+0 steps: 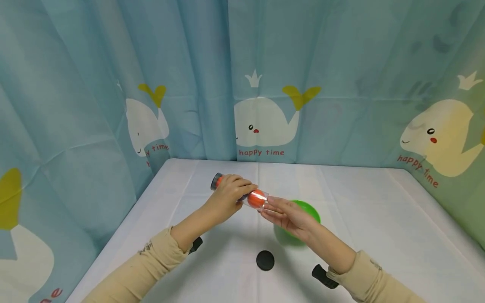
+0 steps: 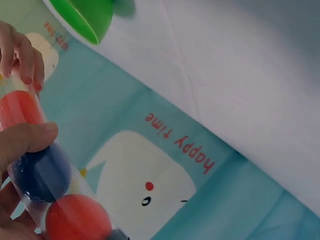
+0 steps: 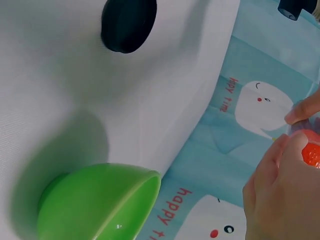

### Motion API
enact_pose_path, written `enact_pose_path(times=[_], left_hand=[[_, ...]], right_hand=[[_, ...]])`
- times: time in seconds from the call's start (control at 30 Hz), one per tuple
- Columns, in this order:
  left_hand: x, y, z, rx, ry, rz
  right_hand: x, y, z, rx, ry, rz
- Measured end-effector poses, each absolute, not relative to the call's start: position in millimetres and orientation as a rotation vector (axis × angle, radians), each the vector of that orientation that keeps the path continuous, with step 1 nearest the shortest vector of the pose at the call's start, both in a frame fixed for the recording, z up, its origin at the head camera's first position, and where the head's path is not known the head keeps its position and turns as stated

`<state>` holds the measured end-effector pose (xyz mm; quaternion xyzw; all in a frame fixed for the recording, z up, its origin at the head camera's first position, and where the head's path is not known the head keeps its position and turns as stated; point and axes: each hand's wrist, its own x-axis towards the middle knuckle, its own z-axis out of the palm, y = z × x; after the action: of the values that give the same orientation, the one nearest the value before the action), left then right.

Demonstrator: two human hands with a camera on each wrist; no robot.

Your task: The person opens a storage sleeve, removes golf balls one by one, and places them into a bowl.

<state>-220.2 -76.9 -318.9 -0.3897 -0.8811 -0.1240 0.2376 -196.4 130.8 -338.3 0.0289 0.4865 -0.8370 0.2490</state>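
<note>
Aloft, left fingers [image 1: 244, 187] round ball-filled tube [image 1: 256, 199], right fingers [image 1: 278, 203] at end

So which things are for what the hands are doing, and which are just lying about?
Part of the job:
clear tube, gripped by the left hand
coloured balls inside it
right hand, at the tube's end
black disc, probably the tube's lid
green bowl, maybe for the balls

Just around:
whale curtain, hanging behind
white table, underneath

Blue curtains [image 1: 341, 50] behind and beside white table [image 1: 379, 210]; pale whale prints [image 1: 270, 122], red "happy time" lettering [image 1: 251, 152].
</note>
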Motion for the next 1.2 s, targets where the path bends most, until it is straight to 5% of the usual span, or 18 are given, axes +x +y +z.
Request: enact_pose_path(times=[1.2], left_hand=[[-222,-88,-323,-1.044,-2.549,-0.354]], right_hand=[[-212,143,-340,-0.170,1.559,-2.081]])
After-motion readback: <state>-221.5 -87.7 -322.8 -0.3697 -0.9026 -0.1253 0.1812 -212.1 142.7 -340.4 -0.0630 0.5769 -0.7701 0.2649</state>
